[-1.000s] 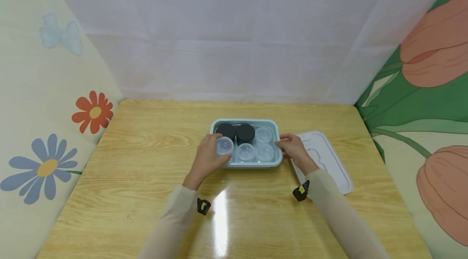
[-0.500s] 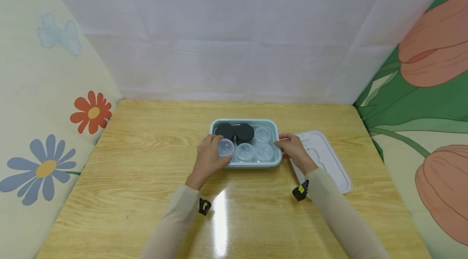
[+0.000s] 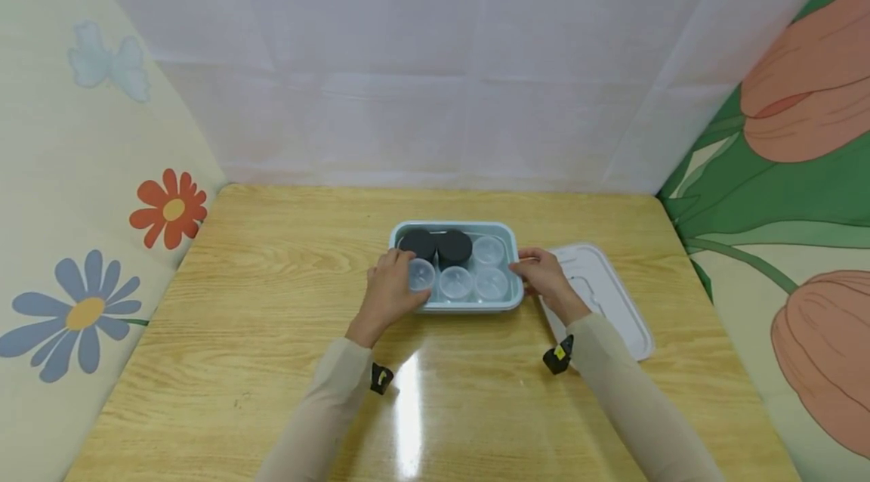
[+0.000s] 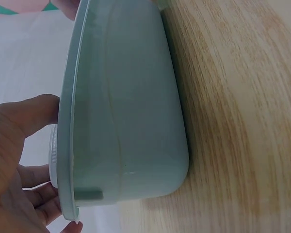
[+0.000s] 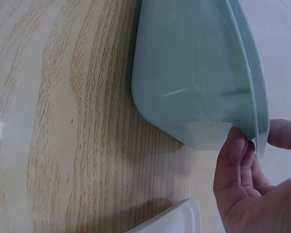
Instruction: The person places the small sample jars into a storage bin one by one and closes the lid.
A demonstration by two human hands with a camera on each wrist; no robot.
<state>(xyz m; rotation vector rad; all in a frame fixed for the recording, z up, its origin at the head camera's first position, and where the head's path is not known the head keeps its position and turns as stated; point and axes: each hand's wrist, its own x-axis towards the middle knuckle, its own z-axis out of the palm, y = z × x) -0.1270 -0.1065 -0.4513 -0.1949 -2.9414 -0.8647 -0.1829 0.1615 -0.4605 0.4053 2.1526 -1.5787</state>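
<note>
A light blue-green plastic box (image 3: pixel 476 307) stands on the wooden table. Inside it, two round black-topped containers (image 3: pixel 454 248) sit at the back left. Clear round plastic containers (image 3: pixel 456 283) fill other spots. My left hand (image 3: pixel 390 289) holds another clear round container (image 3: pixel 422 275) at the front left corner, thumb at the front rim and fingers along the left side. Its ridged edge (image 4: pixel 53 155) shows just above the rim in the left wrist view. At the right end, my right hand (image 3: pixel 544 278) pinches the box rim, thumb on top and fingers (image 5: pixel 233 150) underneath.
A white lid (image 3: pixel 608 301) lies on the wooden table (image 3: pixel 272 376) right of the box, partly under the right forearm. A white cloth (image 3: pixel 381 74) hangs behind the table, with flower-patterned cloths (image 3: pixel 802 240) at the sides.
My left hand has shifted slightly right, bringing the clear container lower into the front left corner of the box. The right hand stays on the rim.
</note>
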